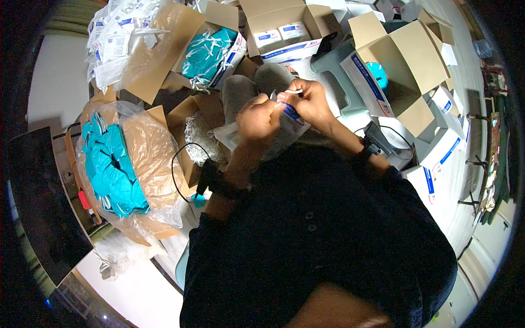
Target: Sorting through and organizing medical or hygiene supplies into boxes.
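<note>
Left hand (256, 116), right hand (311, 103), filmy pouch (286, 131) pinched between, bunched teal pieces (103, 164)

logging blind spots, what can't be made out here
Head view:
Whether the white strip joins the packet: left hand and right hand cover the spot.
Bottom of the right open box: hidden by its wall.
Top of the white packet pile: cut by upper edge.
</note>
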{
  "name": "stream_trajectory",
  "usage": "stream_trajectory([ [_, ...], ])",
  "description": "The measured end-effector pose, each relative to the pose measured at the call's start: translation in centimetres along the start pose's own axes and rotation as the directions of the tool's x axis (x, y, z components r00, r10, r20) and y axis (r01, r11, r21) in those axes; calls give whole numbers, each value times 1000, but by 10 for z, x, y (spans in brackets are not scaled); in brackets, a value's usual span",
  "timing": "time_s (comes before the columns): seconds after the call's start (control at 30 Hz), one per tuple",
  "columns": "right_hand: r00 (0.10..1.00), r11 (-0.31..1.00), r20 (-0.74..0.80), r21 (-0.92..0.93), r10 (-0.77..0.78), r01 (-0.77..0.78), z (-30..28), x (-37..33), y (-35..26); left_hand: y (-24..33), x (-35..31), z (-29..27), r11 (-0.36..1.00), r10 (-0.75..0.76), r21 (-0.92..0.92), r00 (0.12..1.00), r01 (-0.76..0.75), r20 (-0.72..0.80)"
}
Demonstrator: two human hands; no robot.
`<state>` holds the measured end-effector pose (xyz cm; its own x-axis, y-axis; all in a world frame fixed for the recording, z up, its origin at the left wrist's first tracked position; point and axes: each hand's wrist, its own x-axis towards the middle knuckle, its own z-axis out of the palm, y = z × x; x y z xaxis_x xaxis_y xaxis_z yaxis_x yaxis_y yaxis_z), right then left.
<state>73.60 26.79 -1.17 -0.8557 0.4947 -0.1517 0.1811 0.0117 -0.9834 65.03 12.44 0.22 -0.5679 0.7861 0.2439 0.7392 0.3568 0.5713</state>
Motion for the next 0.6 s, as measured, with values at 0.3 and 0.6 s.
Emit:
stream_trajectory([
  [0.3,960,959,-61,-58,275,-278,28,45,53,11,-29,-17,901,402,236,906,-365,-133],
  [0.6,959,836,168,471,227,-281,-4,31,63,37,-19,-65,947,90,-310,996,-82,10],
])
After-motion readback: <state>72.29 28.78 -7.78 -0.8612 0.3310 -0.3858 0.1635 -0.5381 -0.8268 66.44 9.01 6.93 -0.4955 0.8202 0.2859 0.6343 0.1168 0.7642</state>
